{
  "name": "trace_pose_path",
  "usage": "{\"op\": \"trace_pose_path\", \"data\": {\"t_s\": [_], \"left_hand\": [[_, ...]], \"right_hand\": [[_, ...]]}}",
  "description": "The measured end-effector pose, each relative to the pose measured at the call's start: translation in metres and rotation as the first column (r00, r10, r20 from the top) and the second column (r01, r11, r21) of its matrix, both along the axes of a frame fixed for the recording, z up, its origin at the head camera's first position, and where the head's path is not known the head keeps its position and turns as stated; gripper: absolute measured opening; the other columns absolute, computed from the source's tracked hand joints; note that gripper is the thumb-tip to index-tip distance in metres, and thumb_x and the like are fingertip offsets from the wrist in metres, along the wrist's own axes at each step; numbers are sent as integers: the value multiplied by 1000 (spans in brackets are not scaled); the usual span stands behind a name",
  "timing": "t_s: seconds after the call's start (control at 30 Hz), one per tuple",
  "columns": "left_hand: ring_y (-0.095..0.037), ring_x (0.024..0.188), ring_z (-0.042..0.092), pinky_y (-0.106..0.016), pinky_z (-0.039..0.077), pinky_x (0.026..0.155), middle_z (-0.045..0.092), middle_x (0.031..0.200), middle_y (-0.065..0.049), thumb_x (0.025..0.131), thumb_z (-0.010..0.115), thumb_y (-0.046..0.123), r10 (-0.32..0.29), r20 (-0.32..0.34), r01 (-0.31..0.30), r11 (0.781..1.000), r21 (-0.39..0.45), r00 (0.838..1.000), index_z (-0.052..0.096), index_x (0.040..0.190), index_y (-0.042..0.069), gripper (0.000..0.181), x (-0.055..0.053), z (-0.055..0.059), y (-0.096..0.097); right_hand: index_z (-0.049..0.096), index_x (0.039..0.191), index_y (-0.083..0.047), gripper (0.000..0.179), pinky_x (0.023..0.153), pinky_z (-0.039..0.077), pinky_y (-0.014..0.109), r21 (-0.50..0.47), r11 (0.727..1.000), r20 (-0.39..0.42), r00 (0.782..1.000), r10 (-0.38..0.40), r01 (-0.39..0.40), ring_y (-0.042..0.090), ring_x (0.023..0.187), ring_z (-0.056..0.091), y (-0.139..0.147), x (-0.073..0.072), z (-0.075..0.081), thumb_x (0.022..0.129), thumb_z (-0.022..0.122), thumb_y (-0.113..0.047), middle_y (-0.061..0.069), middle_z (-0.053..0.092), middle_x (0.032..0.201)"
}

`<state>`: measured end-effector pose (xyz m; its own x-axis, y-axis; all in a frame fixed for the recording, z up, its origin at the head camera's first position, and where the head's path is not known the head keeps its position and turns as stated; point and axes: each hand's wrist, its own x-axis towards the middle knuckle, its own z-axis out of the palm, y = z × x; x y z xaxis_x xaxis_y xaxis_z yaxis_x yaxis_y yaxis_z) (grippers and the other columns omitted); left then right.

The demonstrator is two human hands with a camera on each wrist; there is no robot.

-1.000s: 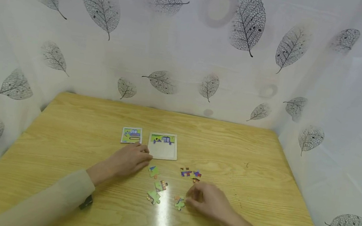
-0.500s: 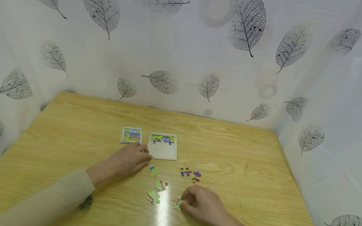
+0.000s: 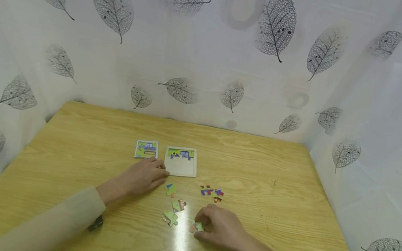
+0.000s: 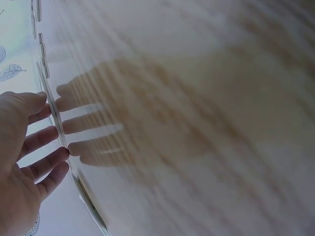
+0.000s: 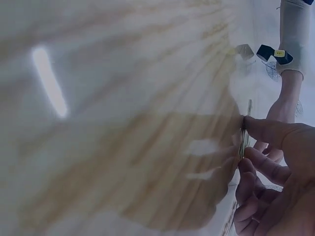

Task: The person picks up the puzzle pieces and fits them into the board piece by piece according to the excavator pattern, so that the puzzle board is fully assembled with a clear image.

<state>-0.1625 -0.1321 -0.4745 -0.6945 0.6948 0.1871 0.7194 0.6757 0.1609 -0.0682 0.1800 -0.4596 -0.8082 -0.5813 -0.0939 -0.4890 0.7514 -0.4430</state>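
Observation:
Thumb and fingers of my right hand [image 3: 224, 229] pinch a green puzzle piece [image 3: 198, 226] at the table surface, its orange tab sticking out to the left. The right wrist view shows that piece [image 5: 242, 142] only edge-on. My left hand [image 3: 143, 176] rests with relaxed fingers at the lower left corner of a square puzzle board [image 3: 180, 169], just below a small picture card [image 3: 146, 150] of a blue excavator. Along the board's top, a strip with a blue vehicle is filled; bare wood shows beneath. In the left wrist view its fingertips [image 4: 61, 152] touch a thin edge.
Between the hands lie loose green puzzle pieces [image 3: 171, 217]. Purple-and-red striped pieces [image 3: 206, 191] lie beyond the right hand. Leaf-printed white curtain [image 3: 201, 58] encloses the wooden table [image 3: 255, 170] at the back and both sides. A dark object [image 3: 96, 224] sits under the left forearm.
My right hand has moved left over the green piece and taken it between thumb and fingers; the piece has turned slightly. The left hand stays where it was.

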Motion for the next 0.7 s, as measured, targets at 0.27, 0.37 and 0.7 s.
{"op": "trace_pose_path", "data": {"t_s": [0.27, 0.37, 0.7], "left_hand": [[-26, 106, 68, -45, 60, 97, 74, 115, -7, 102, 68, 24, -2, 1, 2, 1000, -1, 1000, 78, 118, 12, 22, -1, -1, 0], [-26, 107, 68, -46, 60, 97, 74, 115, -7, 102, 68, 24, 1, 5, -1, 1000, -2, 1000, 77, 119, 12, 22, -1, -1, 0], [-26, 108, 68, -46, 60, 98, 74, 115, -7, 102, 68, 24, -1, 1, 1, 1000, -9, 1000, 77, 119, 12, 23, 0, 1, 0]], "right_hand": [[75, 104, -19, 27, 73, 52, 16, -4, 1000, 2, 1000, 17, -17, -2, 82, 61, 1, -4, 0, 83, 88, -29, -8, 71, 93], [76, 105, -19, 27, 73, 52, 16, 6, 1000, -10, 1000, 4, -4, -1, 83, 62, 3, -5, 0, 83, 88, -29, -8, 72, 94], [77, 108, -17, 32, 76, 57, 20, 30, 998, -23, 998, -51, 52, 6, 87, 69, 11, -13, 1, 83, 88, -33, -5, 75, 98]]}}
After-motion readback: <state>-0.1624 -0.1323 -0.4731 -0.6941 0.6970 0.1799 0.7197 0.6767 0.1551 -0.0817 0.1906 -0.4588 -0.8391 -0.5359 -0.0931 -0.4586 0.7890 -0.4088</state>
